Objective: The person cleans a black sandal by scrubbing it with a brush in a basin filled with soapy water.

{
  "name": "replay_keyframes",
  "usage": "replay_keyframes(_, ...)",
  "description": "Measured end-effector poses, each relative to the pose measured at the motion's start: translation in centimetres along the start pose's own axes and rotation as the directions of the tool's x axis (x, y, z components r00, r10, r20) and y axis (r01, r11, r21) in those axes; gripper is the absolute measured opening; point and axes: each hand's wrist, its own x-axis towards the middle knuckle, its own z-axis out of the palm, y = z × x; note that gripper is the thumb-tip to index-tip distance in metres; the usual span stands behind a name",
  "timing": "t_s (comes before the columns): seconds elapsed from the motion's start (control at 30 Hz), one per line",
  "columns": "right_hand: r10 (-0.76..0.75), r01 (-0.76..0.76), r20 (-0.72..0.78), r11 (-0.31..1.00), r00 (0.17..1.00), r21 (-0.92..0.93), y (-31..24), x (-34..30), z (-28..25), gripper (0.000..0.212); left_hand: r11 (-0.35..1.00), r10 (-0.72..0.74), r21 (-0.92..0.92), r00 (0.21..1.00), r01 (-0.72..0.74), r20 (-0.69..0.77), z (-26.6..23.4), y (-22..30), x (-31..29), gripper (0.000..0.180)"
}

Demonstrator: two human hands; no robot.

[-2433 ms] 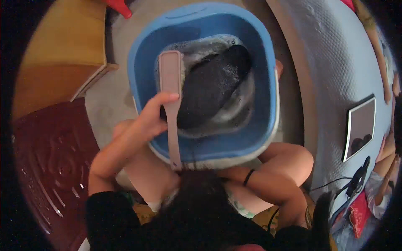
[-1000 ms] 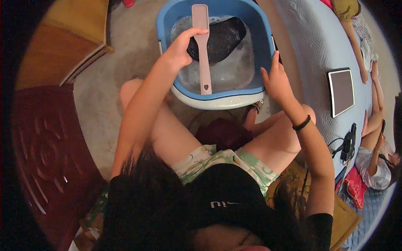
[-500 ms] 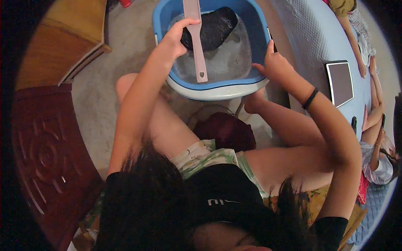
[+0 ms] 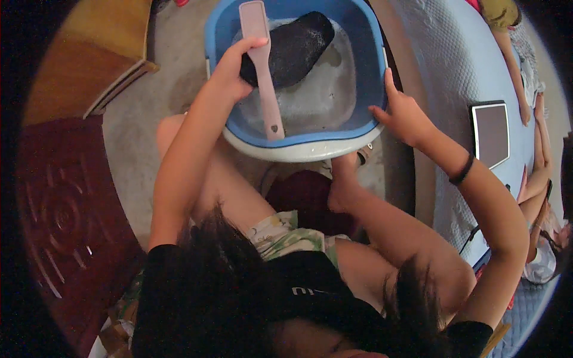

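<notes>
A blue basin (image 4: 334, 141) with a white outer wall holds shallow cloudy water. In it lies a wet black oblong item (image 4: 304, 51) that looks like a slipper. My left hand (image 4: 233, 68) is closed on a pale pink long-handled brush (image 4: 267, 89), thumb laid across it. The brush lies over the black item, its handle end with a heart-shaped hole near the basin's near rim. Whether that hand also grips the black item is hidden. My right hand (image 4: 406, 116) is closed on the basin's right rim, thumb inside, forefinger along the edge.
A dark red carved panel (image 4: 62, 209) and a wooden cabinet (image 4: 95, 53) stand at left. Dark red cloth (image 4: 304, 200) lies between my legs. On the right, a light blue quilted bed (image 4: 453, 65) bears a white-framed tablet (image 4: 491, 134); other people's limbs show there.
The basin, brush and black item have shifted nearer and slightly left in view, both hands with them. My right leg has swung inward, bringing the foot close under the basin.
</notes>
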Motion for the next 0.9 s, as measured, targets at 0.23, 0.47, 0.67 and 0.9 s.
replay_keyframes(0.23,0.083,-0.197,0.544,0.968,0.835,0.154,-0.8,-2.7,-8.6,0.071,0.995,-0.095,-0.019,0.992,0.094,-0.085,0.2,0.1,-1.5,0.038)
replay_keyframes(0.47,0.046,-0.335,0.488,0.782,0.872,0.525,2.6,-5.9,-12.2,0.046,0.991,-0.121,-0.074,0.976,0.109,-0.179,-0.2,-0.3,-1.6,0.037)
replay_keyframes(0.67,-0.123,-0.066,0.225,0.729,0.967,0.681,2.1,-1.8,-8.9,0.03,0.99,-0.11,-0.107,0.982,0.094,-0.154,0.0,-0.5,-1.8,0.037)
replay_keyframes(0.9,-0.439,0.15,0.09,0.484,0.894,0.862,-3.6,4.3,-5.2,0.023,0.999,-0.011,-0.039,0.991,0.006,-0.132,1.6,0.2,-1.7,0.037)
